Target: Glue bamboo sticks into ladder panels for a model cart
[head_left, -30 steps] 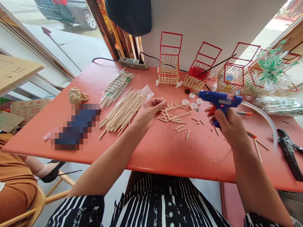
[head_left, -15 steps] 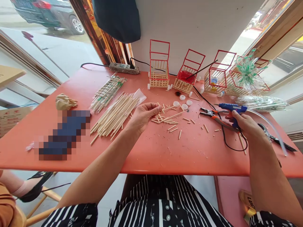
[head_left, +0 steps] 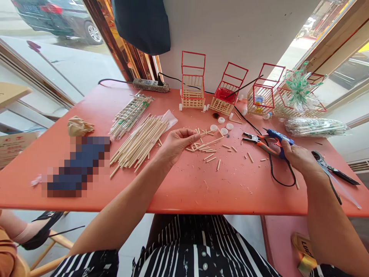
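A: Head view, right side first. What does the right hand (head_left: 300, 157) hold?

B: Its grip is wrapped round the handle of the blue glue gun (head_left: 277, 138). The gun sits low over the red desk (head_left: 187, 184), nozzle pointing left toward the orange-handled pliers (head_left: 258, 141). Its black cord (head_left: 276, 173) loops on the desk just below the hand.

A: And the left hand (head_left: 175, 143)?

B: Palm up near the desk centre. Thumb and fingertips are pressed together on a short wooden stick (head_left: 198, 133), at the edge of the scattered cut sticks (head_left: 210, 148).

A: What lies around it?

B: To the left, a bundle of long sticks (head_left: 140, 140), and beyond that a stack of ladder-like stick panels (head_left: 129, 113). Small white caps (head_left: 221, 125) lie behind the cut pieces. Along the far edge stand stick carts with red frames (head_left: 193, 82), and a power strip (head_left: 151, 84) sits beside them. Black scissors (head_left: 334, 169) lie to the right of the right hand.

A: Anyone else?

B: One person's foot in a black shoe (head_left: 37, 232), lower left, below desk level.
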Demonstrator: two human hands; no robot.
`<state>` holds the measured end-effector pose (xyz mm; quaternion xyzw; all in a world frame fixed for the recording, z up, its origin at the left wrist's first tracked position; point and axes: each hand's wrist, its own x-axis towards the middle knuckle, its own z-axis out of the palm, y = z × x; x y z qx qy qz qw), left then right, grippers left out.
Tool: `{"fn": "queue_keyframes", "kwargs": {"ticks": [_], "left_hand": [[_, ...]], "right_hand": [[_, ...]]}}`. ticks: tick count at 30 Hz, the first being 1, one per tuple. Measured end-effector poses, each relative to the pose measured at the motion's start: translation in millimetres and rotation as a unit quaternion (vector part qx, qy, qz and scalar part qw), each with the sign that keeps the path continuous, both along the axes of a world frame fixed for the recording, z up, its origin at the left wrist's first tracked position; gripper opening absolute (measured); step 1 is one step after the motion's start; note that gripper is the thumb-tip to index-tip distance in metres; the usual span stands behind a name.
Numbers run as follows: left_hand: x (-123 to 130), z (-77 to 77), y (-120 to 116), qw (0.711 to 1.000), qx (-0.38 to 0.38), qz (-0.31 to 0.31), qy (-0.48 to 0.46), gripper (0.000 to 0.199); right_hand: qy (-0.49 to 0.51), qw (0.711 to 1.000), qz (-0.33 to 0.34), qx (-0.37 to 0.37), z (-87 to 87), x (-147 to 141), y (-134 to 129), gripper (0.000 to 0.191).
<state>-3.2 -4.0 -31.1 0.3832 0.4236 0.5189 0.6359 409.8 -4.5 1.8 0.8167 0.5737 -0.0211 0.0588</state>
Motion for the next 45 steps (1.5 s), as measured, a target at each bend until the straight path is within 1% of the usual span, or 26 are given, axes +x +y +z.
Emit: {"fn": "queue_keyframes", "kwargs": {"ticks": [3,5,6,7,8,9,10,11,12,13,15,17,19,22,28,32,37,42,45], "left_hand": [[1,-1.6,-1,1.000,0.011,-0.023,0.009,0.047],[2,-3.7,-1,0.999,0.015,-0.031,0.015,0.047],[2,-4.9,-1,0.999,0.018,-0.035,0.017,0.047],[3,-5.8,-1,0.999,0.024,-0.039,0.021,0.047],[3,-6.4,-1,0.998,0.030,-0.045,0.027,0.046],[4,-6.6,-1,0.997,0.037,-0.050,0.035,0.046],[4,-6.3,-1,0.997,0.041,-0.053,0.045,0.045],[5,-5.6,-2,0.996,0.043,-0.055,0.056,0.045],[7,-4.5,-3,0.995,0.042,-0.054,0.066,0.045],[8,-3.2,-3,0.995,0.039,-0.055,0.073,0.046],[10,-0.6,-5,0.994,0.032,-0.060,0.081,0.046],[11,1.0,-6,0.993,0.032,-0.072,0.084,0.046],[11,1.3,-6,0.992,0.039,-0.083,0.089,0.045],[8,0.0,-5,0.989,0.051,-0.101,0.091,0.043],[3,-2.2,-4,0.982,0.075,-0.136,0.106,0.041],[4,-1.1,-4,0.978,0.079,-0.162,0.109,0.042],[7,-2.4,-4,0.976,0.070,-0.166,0.121,0.043],[7,-5.4,-4,0.975,0.064,-0.161,0.139,0.041],[7,-6.2,-5,0.976,0.063,-0.160,0.136,0.039]], "right_hand": [[-0.040,0.996,-0.064,-0.046,17.9,-10,-9,0.068],[-0.068,0.994,-0.087,-0.024,32.1,-22,-14,0.061],[-0.074,0.994,-0.083,0.016,38.3,-29,-16,0.053],[-0.063,0.994,-0.063,0.068,43.3,-39,-18,0.044],[-0.031,0.991,-0.034,0.123,46.6,-51,-20,0.034],[0.018,0.985,0.005,0.171,47.9,-64,-21,0.028],[0.088,0.974,0.050,0.204,47.0,-79,-21,0.023],[0.174,0.955,0.111,0.213,44.2,-96,-21,0.021],[0.255,0.928,0.166,0.213,39.9,-113,-20,0.020],[0.321,0.903,0.216,0.185,34.4,-129,-19,0.020],[0.387,0.864,0.291,0.140,22.6,-160,-15,0.021],[0.428,0.836,0.324,0.115,12.3,-182,-12,0.019],[0.458,0.818,0.333,0.101,5.0,-194,-10,0.018],[0.482,0.807,0.333,0.077,-0.1,-200,-9,0.019],[0.511,0.800,0.312,0.033,-1.7,-201,-8,0.023],[0.529,0.793,0.304,0.016,-7.1,-201,-6,0.026],[0.538,0.787,0.302,-0.011,-13.5,-198,-3,0.029],[0.528,0.785,0.321,-0.041,-9.3,-197,0,0.032],[0.533,0.771,0.345,-0.044,-7.3,-199,1,0.031]]}}
